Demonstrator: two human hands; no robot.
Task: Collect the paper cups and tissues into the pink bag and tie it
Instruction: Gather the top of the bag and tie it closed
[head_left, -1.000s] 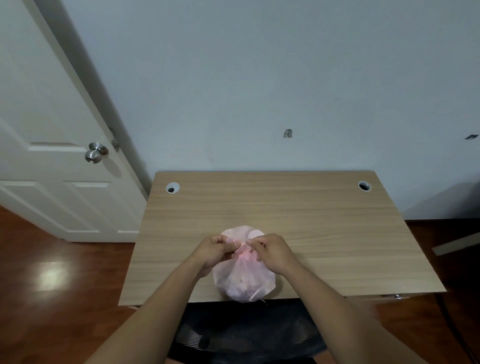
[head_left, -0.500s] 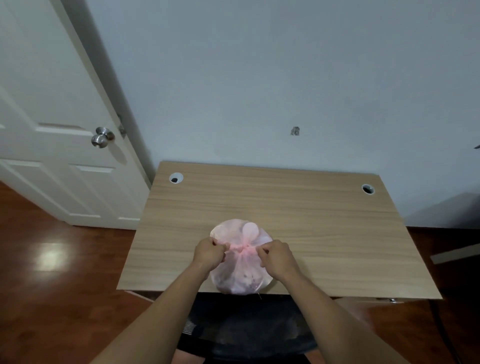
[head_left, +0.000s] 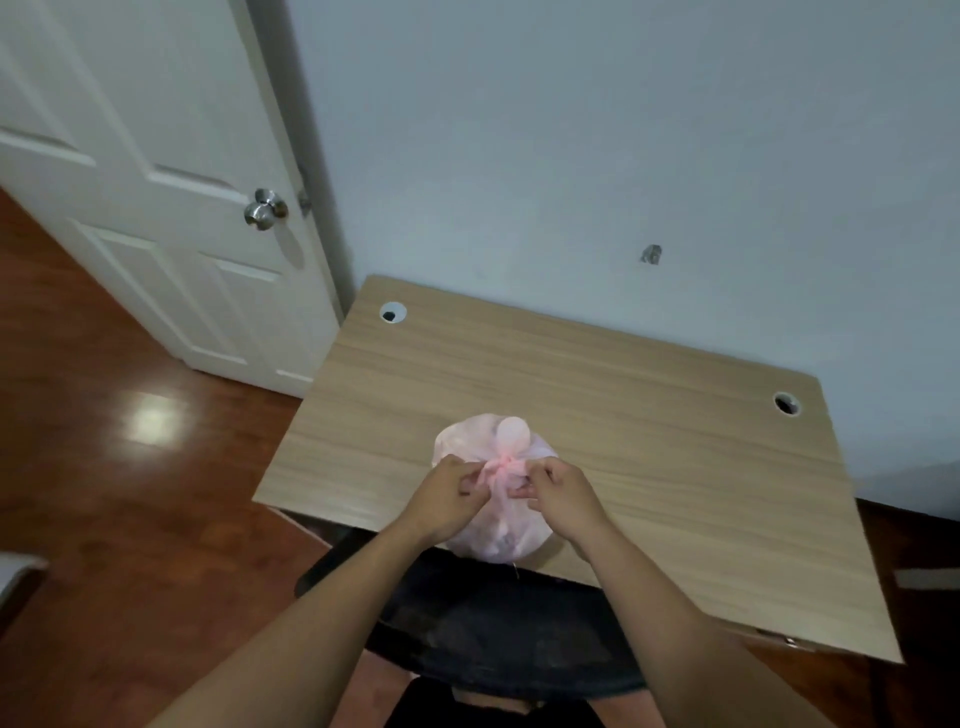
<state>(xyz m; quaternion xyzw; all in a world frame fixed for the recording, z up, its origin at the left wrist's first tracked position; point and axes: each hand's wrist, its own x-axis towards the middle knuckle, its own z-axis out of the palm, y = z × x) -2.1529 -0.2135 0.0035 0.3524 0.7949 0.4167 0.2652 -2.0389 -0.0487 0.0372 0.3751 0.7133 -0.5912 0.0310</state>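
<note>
Left of scene: white panelled door (head_left: 156, 218) with a round metal knob (head_left: 266, 209), over glossy red-brown floor.

Desk (head_left: 675, 467): pale wood-grain laminate, flat and matt, with a cable hole at each far corner. No loose cup or tissue shows on it.

Left hand (head_left: 447, 499): fingers curled, pinching a tail of thin pink film at the left side of the knot.

Bag (head_left: 498, 540): at the near edge of the desk, slightly overhanging toward the dark chair (head_left: 493, 623). Thin, translucent pink plastic, rounded and full, soft and crinkled. Its contents are too dim to identify.

Knot (head_left: 503, 465): a gathered, deeper pink bunch on top of the bag, directly between the hands, with a rounded loop standing behind it.

Right hand (head_left: 563, 496): fingers curled, pinching the opposite tail at the right side of the knot.

Judgement: the tails run left-right from the knot, one to each hand, and both hands are equally near. Tightening calls for an outward pull along that line. The film looks easily torn if overdrawn.
</note>
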